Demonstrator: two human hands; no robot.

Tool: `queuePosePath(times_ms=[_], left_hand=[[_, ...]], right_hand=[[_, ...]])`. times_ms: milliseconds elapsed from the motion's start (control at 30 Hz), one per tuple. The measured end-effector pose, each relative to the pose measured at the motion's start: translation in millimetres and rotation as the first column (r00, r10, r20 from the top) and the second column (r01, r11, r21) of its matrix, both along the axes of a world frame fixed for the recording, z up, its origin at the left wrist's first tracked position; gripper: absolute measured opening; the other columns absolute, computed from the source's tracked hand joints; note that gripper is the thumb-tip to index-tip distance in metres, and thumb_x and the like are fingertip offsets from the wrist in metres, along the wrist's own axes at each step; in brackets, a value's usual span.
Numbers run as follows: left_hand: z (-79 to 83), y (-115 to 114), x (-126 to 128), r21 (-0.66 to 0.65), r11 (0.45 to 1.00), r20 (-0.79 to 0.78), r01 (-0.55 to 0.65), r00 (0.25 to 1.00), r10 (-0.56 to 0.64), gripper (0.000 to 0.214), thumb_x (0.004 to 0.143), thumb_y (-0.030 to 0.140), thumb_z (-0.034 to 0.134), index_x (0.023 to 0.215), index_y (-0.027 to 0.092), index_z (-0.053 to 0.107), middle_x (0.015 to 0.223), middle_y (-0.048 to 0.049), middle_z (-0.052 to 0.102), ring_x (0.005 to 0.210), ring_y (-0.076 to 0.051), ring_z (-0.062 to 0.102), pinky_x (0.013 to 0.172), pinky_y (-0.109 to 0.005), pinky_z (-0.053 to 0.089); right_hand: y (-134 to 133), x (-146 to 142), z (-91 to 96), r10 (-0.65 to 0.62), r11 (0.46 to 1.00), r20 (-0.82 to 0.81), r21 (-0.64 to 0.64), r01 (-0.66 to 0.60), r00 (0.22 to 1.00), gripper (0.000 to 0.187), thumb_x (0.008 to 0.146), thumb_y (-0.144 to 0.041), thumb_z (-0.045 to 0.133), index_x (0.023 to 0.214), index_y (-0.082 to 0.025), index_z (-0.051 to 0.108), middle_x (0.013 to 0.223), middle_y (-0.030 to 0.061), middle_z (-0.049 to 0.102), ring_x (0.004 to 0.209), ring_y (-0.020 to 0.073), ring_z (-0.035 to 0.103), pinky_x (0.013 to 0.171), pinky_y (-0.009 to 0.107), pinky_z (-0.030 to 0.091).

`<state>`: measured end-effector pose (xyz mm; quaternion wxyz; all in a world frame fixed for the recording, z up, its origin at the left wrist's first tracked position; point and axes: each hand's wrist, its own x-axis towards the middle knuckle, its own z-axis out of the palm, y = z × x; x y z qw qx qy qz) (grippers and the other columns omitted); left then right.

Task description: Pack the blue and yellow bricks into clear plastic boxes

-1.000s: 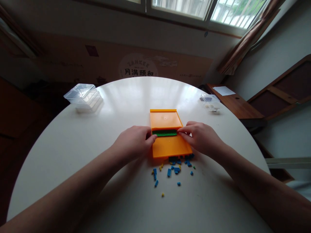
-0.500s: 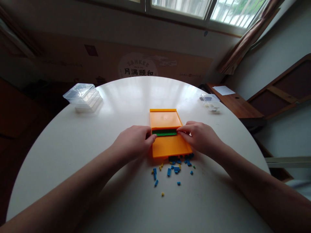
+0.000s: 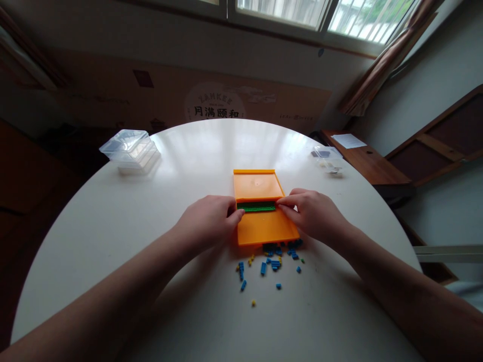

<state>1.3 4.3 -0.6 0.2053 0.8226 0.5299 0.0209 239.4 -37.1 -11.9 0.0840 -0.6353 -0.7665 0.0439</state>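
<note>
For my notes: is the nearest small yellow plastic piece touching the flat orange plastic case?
Apart: the head view shows white tabletop between yellow piece and orange case.

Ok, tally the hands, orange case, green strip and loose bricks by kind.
Hands: 2, left hand and right hand
Orange case: 1
Green strip: 1
Loose bricks: too crowded to count
Total: 4, without the loose bricks

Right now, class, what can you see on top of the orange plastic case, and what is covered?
A green studded strip runs across the orange plastic case, between the left hand and right hand. Anything beneath the strip or hands is hidden.
</note>
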Motion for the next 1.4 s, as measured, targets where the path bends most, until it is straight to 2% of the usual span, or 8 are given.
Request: queuePosePath(times_ms=[633,733,833,900,967,1067,1167,1400], left_hand=[[-1.2,-0.3,-0.3,-0.001,1.000,-0.017,0.003,1.000,-0.003,0.035,0.084,0.051,0.044,0.070,0.024,0.061,0.076,-0.0019,0.067,0.066,-0.020,0.057,0.050,-0.029,0.035],[-1.2,0.2,-0.3,-0.002,1.000,-0.015,0.004,1.000,-0.004,0.034,0.084,0.051,0.044,0.072,0.024,0.062,0.077,-0.0023,0.067,0.066,-0.020,0.057,0.050,-0.029,0.035],[-0.5,0.5,0.5,-0.012,1.000,-0.023,-0.004,1.000,0.003,0.034,0.084,0.052,0.045,0.075,0.024,0.063,0.079,-0.0027,0.068,0.068,-0.021,0.058,0.049,-0.028,0.035],[0.0,0.6,1.5,-0.027,1.000,-0.023,-0.013,1.000,0.012,0.035,0.084,0.052,0.045,0.076,0.024,0.064,0.080,-0.0028,0.068,0.068,-0.021,0.058,0.048,-0.028,0.035],[0.5,0.7,2.5,-0.033,0.999,-0.021,-0.016,1.000,0.016,0.034,0.084,0.052,0.045,0.076,0.024,0.064,0.079,-0.0025,0.068,0.067,-0.020,0.058,0.048,-0.028,0.035],[1.7,0.8,3.4,-0.029,0.999,-0.030,-0.015,0.999,0.014,0.033,0.083,0.051,0.046,0.075,0.024,0.064,0.077,-0.0024,0.067,0.066,-0.020,0.058,0.047,-0.028,0.035],[3.3,0.5,4.0,-0.045,0.999,-0.036,-0.025,0.999,0.023,0.033,0.083,0.050,0.046,0.079,0.024,0.066,0.077,-0.0029,0.067,0.065,-0.020,0.058,0.047,-0.028,0.036],[2.2,0.3,3.1,-0.053,0.998,-0.015,-0.036,0.999,0.036,0.033,0.083,0.051,0.047,0.081,0.025,0.067,0.079,-0.0025,0.068,0.067,-0.020,0.060,0.048,-0.027,0.039]], right_hand=[[-1.8,2.5,-1.2,-0.005,1.000,-0.023,0.019,0.005,1.000,0.024,0.091,-0.039,0.049,0.100,-0.035,0.072,0.098,-0.0049,0.065,0.074,0.0063,0.058,0.061,0.018,0.037],[-6.1,4.9,7.5,-0.002,0.999,-0.034,0.054,0.003,0.999,0.024,0.091,-0.038,0.051,0.101,-0.035,0.072,0.097,-0.0043,0.066,0.070,0.0055,0.056,0.059,0.017,0.036],[-14.3,9.3,24.6,0.003,0.993,-0.040,0.120,0.002,0.999,0.024,0.090,-0.037,0.053,0.103,-0.031,0.072,0.094,-0.0023,0.066,0.066,0.0051,0.054,0.058,0.018,0.035],[-21.8,13.3,37.7,0.061,0.991,-0.042,0.121,-0.055,0.997,0.023,0.090,-0.033,0.053,0.101,-0.028,0.073,0.092,-0.0014,0.066,0.067,0.0049,0.054,0.061,0.018,0.036],[-30.2,17.1,48.6,0.210,0.978,-0.034,0.009,-0.210,0.977,0.019,0.088,-0.028,0.055,0.095,-0.028,0.073,0.087,-0.0028,0.065,0.067,0.0039,0.053,0.063,0.017,0.036],[-42.0,19.5,56.0,0.401,0.884,-0.038,-0.244,-0.398,0.915,0.018,0.085,-0.022,0.056,0.085,-0.029,0.072,0.080,-0.0051,0.064,0.064,0.0031,0.052,0.062,0.018,0.032],[-48.4,17.7,53.5,0.444,0.822,-0.003,-0.397,-0.409,0.896,0.022,0.079,-0.015,0.053,0.077,-0.028,0.071,0.076,-0.0048,0.064,0.064,0.0053,0.052,0.061,0.020,0.029],[-44.1,12.5,47.4,0.439,0.811,0.038,-0.447,-0.378,0.897,0.017,0.079,-0.019,0.052,0.077,-0.024,0.068,0.080,-0.0018,0.064,0.067,0.0079,0.051,0.061,0.021,0.026]])
